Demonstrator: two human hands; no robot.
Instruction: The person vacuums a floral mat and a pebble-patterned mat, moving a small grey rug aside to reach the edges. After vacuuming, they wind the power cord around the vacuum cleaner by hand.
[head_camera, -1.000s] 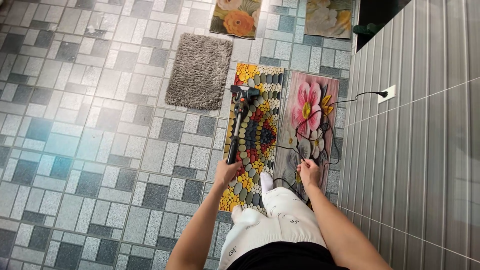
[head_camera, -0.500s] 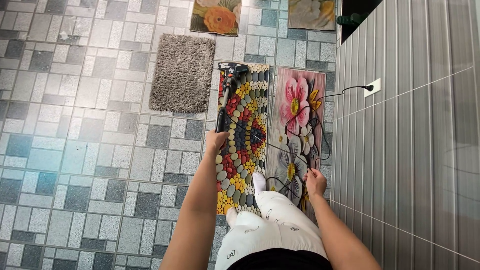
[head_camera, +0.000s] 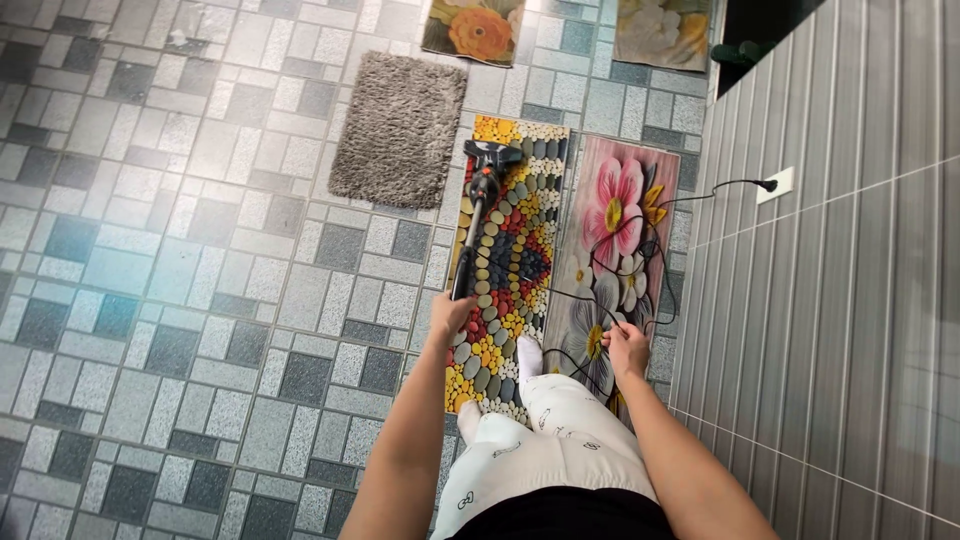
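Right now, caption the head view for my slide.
Left hand steers a stick vacuum over a pebble-pattern mat; right hand holds its black cord.

Both arms reaching forward and down

The left hand (head_camera: 452, 318) is curling closed around a grip, arm nearly straight; the right hand (head_camera: 627, 348) is pinching shut, elbow bent, level with it.

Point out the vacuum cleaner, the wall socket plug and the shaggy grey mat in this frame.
vacuum cleaner (head_camera: 476, 232), head view, on the middle of its black wand.
wall socket plug (head_camera: 767, 185), head view, on the black plug body at the socket.
shaggy grey mat (head_camera: 400, 128), head view, on the centre of its pile.
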